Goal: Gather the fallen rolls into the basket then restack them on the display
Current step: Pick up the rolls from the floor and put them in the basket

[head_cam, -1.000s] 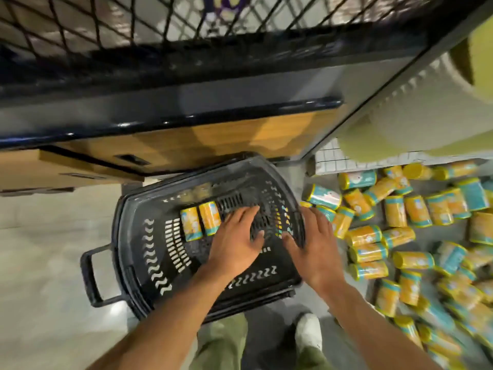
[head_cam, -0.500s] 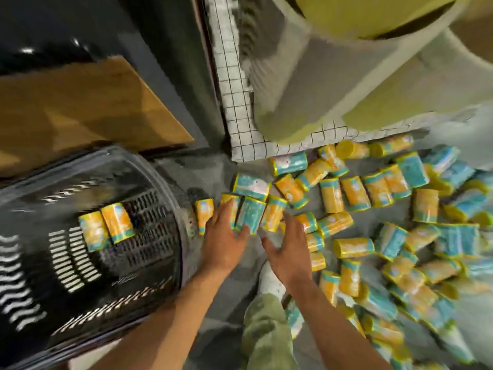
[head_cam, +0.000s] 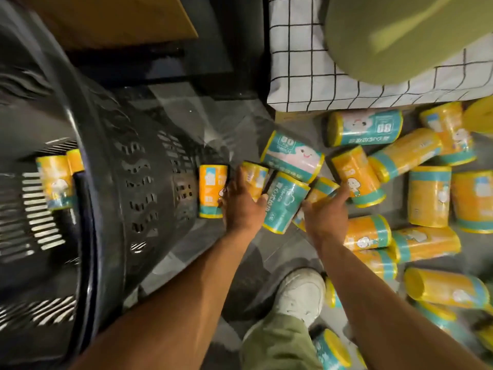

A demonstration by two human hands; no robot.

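While two rolls (head_cam: 54, 182) lie in the basket (head_cam: 138, 182), the left hand (head_cam: 244, 206) and right hand (head_cam: 326, 214) spread straight-fingered over floor rolls (head_cam: 354, 169), seemingly not gripping yet; next, clamp and lift.

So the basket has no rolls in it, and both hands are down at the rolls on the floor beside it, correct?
Not quite. The head view shows two rolls lying inside the basket, so it is not empty. The rest holds: the left hand and the right hand are down at the rolls on the floor beside it.
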